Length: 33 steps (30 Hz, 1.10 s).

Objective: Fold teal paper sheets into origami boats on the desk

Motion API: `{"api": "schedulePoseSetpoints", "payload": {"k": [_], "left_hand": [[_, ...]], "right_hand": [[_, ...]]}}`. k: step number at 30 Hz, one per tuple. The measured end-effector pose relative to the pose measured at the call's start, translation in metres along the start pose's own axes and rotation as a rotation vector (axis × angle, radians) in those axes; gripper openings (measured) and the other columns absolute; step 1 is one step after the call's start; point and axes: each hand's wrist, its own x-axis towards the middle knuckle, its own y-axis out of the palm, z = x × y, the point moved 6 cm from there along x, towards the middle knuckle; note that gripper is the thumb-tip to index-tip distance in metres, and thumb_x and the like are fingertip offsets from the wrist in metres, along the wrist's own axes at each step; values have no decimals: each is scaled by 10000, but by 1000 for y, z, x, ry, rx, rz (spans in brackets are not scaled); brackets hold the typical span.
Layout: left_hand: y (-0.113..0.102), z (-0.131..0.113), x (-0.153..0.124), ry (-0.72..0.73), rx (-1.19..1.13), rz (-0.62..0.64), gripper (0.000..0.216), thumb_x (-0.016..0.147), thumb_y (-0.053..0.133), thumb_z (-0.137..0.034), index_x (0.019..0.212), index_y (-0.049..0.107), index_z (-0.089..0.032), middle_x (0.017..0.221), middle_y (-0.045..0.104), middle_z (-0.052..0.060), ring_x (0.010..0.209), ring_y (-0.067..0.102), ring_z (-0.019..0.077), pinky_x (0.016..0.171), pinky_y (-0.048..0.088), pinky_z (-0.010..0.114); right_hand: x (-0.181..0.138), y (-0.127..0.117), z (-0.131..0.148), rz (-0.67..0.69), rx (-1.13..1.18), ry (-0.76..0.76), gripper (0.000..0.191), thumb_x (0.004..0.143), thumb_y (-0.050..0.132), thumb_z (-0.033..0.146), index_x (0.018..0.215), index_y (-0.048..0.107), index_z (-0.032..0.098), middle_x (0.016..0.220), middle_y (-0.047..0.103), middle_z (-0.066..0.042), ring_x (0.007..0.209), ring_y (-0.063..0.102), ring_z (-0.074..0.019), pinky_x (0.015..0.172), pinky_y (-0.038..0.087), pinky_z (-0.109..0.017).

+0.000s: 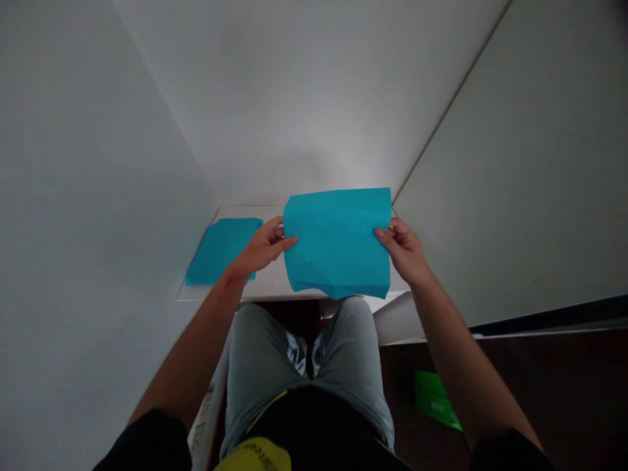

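A sheet of blue paper (338, 242) is held up between my two hands, above the front of a white desk. It looks slightly creased, and its lower edge is uneven. My left hand (267, 245) pinches the left edge, thumb on the near face and fingers behind. At the right edge, my right hand (402, 247) grips the sheet the same way. More blue paper (220, 252) lies flat on the desk to the left, partly covered by my left hand and wrist.
The narrow white desk (269, 284) meets walls at the back and left. A pale panel (530, 163) rises on the right. Below are my legs in light jeans (260, 373). A bright green object (436, 396) sits on the dark floor at lower right.
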Motion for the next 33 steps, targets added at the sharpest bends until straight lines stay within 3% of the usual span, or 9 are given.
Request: {"api": "schedulePoseSetpoints", "payload": {"k": [4,7,9,14,20,22,27,30,33], "left_hand": [[-5,11,4,3,-32,-31,491,882,859,-556,1237,730,-243,720,701,-9,424,463,78,389,337,201],[-8,19,8,6,17,-53,314,892,836,-513,988,767,-222,568,566,-46,421,414,82,407,329,208],[-9,26,10,-17,70,-63,290,895,809,-489,854,762,-206,562,569,-29,471,473,106,452,386,221],[-22,56,9,-102,143,-108,302,940,673,-431,1072,846,-222,1055,826,65,896,735,219,776,603,312],[-49,108,3,-229,514,-286,438,1078,415,-352,1130,826,-214,1270,804,92,1254,705,269,1189,514,463],[-39,123,3,-202,731,-269,393,1083,482,-396,1206,794,-190,1313,787,117,1308,684,283,1237,477,483],[23,178,0,-192,1072,98,524,1056,594,-441,1512,642,-188,1660,578,122,1599,460,341,1314,408,516],[46,201,-9,-193,1157,190,620,1091,506,-440,1644,512,-159,1773,419,126,1673,339,348,1370,317,539],[54,208,-17,-112,1201,156,688,1105,439,-465,1696,426,-113,1803,344,150,1697,276,354,1403,218,563]], "right_hand": [[0,-3,-19,38,16,44,386,880,844,633,924,710,273,721,610,41,638,533,-138,607,491,-276],[1,-9,-35,34,-21,73,332,901,820,599,907,752,274,768,663,15,693,584,-169,667,532,-320],[2,-12,-45,54,-62,85,290,915,795,553,863,780,268,811,703,-6,764,628,-195,725,556,-351],[2,-6,-73,162,-118,155,222,949,672,384,965,870,284,1109,799,-36,1020,690,-223,891,578,-368],[-1,13,-143,190,-203,262,326,972,690,517,1085,875,273,1165,816,-60,1096,713,-245,1009,577,-410],[-2,23,-173,240,-235,285,333,942,735,527,1109,866,272,1156,817,-67,1075,732,-244,1010,587,-419],[-1,41,-227,343,-465,317,270,957,695,357,1145,843,233,1249,809,-100,1133,760,-269,1051,603,-477],[-4,55,-228,342,-768,223,268,974,678,271,1188,828,216,1496,717,-132,1366,676,-334,1216,494,-585],[-15,94,-216,368,-905,89,400,1070,546,280,1411,736,193,1704,529,-133,1544,538,-331,1312,384,-587]]}}
